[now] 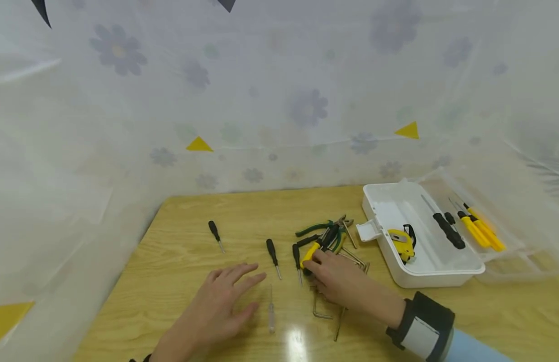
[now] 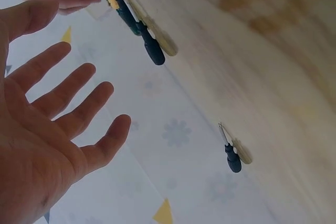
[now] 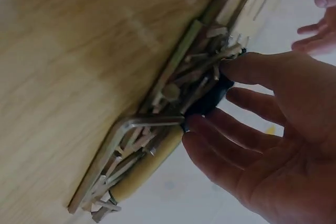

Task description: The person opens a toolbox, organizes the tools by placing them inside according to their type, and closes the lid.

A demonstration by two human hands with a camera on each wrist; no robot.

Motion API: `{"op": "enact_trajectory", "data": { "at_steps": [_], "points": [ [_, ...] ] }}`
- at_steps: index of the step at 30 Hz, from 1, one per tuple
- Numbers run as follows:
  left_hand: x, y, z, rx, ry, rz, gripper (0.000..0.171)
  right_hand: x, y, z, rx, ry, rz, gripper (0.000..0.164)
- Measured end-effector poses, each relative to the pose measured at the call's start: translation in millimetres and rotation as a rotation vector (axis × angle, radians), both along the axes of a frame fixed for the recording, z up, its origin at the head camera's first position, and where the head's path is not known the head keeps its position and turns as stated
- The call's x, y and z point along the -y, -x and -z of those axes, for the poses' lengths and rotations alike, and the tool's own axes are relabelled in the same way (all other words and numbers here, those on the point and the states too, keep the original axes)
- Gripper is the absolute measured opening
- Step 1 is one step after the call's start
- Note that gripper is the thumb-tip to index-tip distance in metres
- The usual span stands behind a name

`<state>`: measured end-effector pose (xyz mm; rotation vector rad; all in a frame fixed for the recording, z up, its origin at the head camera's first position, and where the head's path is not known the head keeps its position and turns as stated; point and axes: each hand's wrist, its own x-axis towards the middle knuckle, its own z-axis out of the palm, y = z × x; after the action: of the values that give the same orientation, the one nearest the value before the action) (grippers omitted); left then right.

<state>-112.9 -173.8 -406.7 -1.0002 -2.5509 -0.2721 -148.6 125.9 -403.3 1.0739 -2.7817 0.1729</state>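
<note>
My right hand point(image 1: 336, 276) is at the tool pile, its thumb and fingertips curled round the black end of a yellow-and-black tool handle point(image 3: 152, 166). The rest of that tool is hidden among hex keys point(image 3: 105, 156). Green-handled pliers point(image 1: 314, 229) and more black handles lie just beyond the fingers. My left hand point(image 1: 220, 301) hovers over the table with spread fingers and holds nothing. Beside its thumb lies a clear-handled screwdriver point(image 1: 272, 317). Black-handled screwdrivers lie farther off, one point(image 1: 271, 251) ahead of the left fingers and another point(image 1: 213, 230) at the far left.
An open white toolbox point(image 1: 424, 274) stands at the right, holding a yellow tape measure point(image 1: 400, 244) and a black-handled screwdriver point(image 1: 449, 231). Its clear lid point(image 1: 519, 266) is folded out with yellow-handled tools point(image 1: 480, 231) in it. A flower-patterned sheet point(image 1: 279, 110) hangs behind the table.
</note>
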Motion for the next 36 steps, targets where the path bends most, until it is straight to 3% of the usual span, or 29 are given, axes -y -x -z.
{"op": "enact_trajectory", "data": {
  "at_steps": [6, 11, 19, 25, 29, 32, 36],
  "points": [
    [3.1, -1.7, 1.2, -0.016, -0.006, -0.006, 0.053, 4.6, 3.4, 4.6, 0.024, -0.035, 0.011, 0.022],
    [5.1, -1.7, 1.5, -0.013, -0.006, -0.017, 0.053, 4.5, 1.9, 1.7, 0.11, -0.031, 0.008, 0.021],
    [7.2, -2.2, -0.5, 0.035, 0.004, -0.028, 0.052, -2.2, 14.0, 2.2, 0.152, 0.022, -0.094, 0.021],
    [9.8, -1.6, -3.4, 0.033, 0.0, -0.051, 0.053, -7.3, 18.6, 1.4, 0.184, 0.007, -0.117, 0.016],
    [11.1, 0.7, -5.7, 0.04, -0.003, -0.059, 0.053, -13.2, 17.9, -3.9, 0.094, 0.03, -0.154, 0.026],
    [12.0, 0.9, -5.5, 0.032, -0.006, -0.056, 0.052, -22.9, 17.4, -8.2, 0.016, 0.151, -0.215, 0.033],
    [13.4, -0.7, -3.9, 0.017, -0.004, -0.05, 0.052, -39.6, 16.6, -15.5, -0.146, 0.303, -0.276, 0.03]
  ]
}}
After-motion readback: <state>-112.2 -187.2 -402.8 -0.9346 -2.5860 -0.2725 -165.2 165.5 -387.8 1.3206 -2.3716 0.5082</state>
